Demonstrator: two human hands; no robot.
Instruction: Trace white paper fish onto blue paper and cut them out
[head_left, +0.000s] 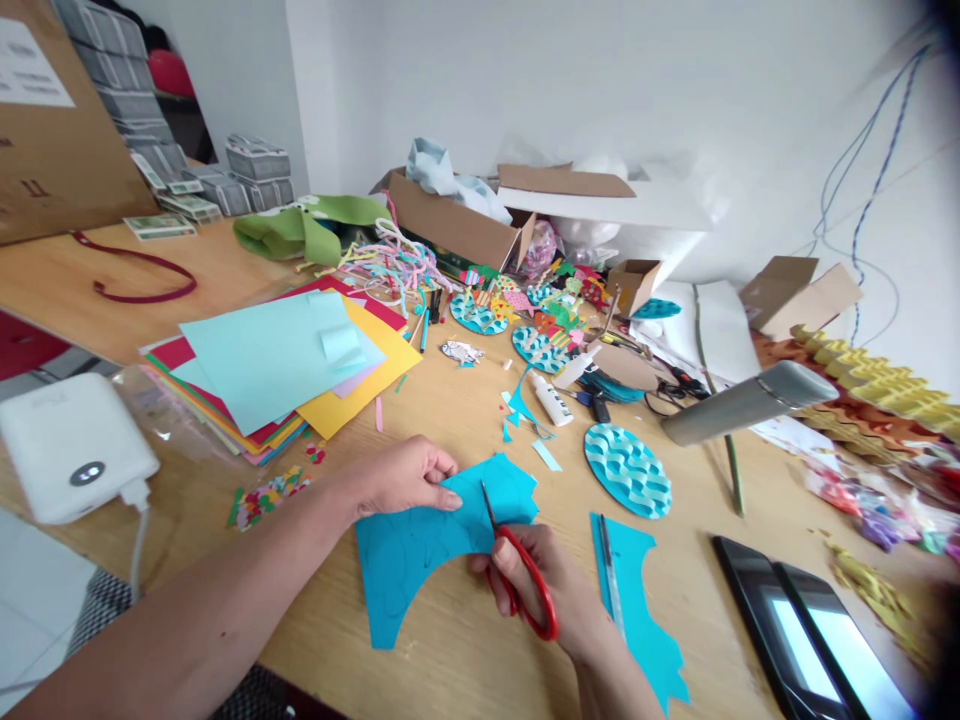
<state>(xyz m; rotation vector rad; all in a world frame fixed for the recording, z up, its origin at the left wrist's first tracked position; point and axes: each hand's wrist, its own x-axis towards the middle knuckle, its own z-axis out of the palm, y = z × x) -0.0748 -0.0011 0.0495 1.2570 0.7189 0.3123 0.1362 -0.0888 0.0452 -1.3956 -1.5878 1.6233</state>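
Observation:
My left hand pinches the upper edge of a blue paper sheet, thumb on top. Faint drawn lines show on the sheet, and its lower edge is cut in a curve. In my right hand is a pair of red-handled scissors, fingers through the loops. One dark blade lies over the right part of the sheet; the other is hidden. To the right lies another blue paper piece with a jagged edge and a thin clear strip on it.
Coloured paper sheets are stacked at left, near a white power bank. A wavy blue oval, a glue bottle and a grey cylinder stand or lie at right. A black tablet lies near the right front.

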